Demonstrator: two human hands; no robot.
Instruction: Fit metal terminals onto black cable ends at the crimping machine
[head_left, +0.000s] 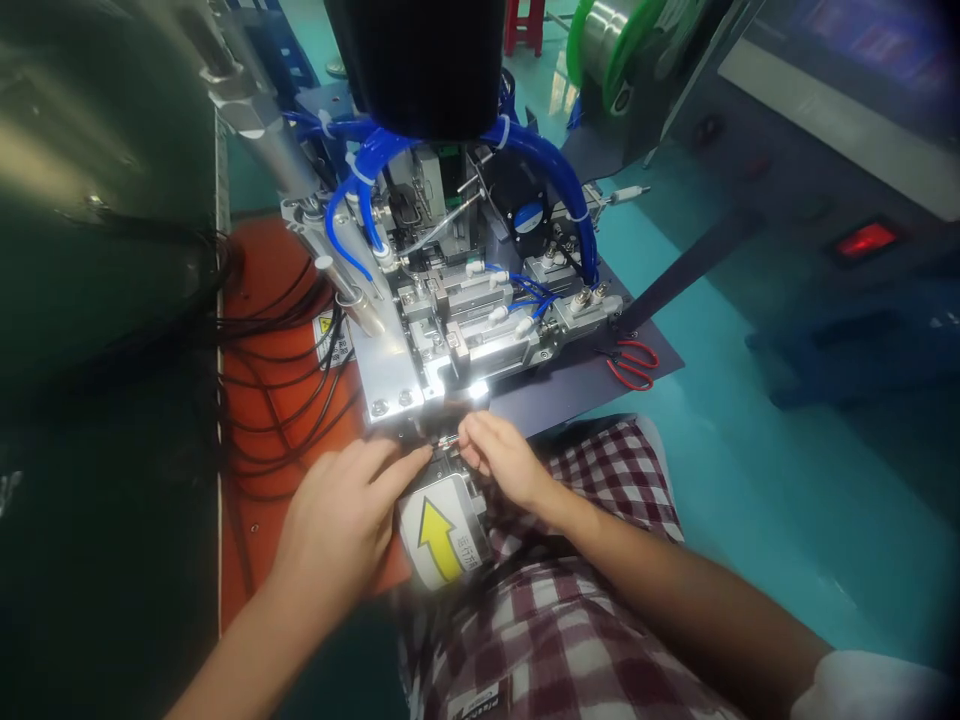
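My left hand [341, 510] lies at the front of a metal machine fixture [454, 465], thumb stretched toward its middle and apart from the fingers. The fingertips are partly hidden at the machine's edge. From the other side my right hand [499, 455] is closed in a pinch at the same fixture. A small shiny piece [448, 441] shows at its fingertips, too small to name. Just below both hands is a white rounded housing [420, 525] with a yellow arrow [436, 540] on it.
Pneumatic cylinders [495, 340] and blue air hoses [547, 160] stand behind the hands. Red-handled cutters [634, 365] lie on the dark base plate [555, 395]. Black cables [277, 400] cross the orange surface [262, 540] at left. A green-rimmed wire spool [611, 40] hangs at upper right.
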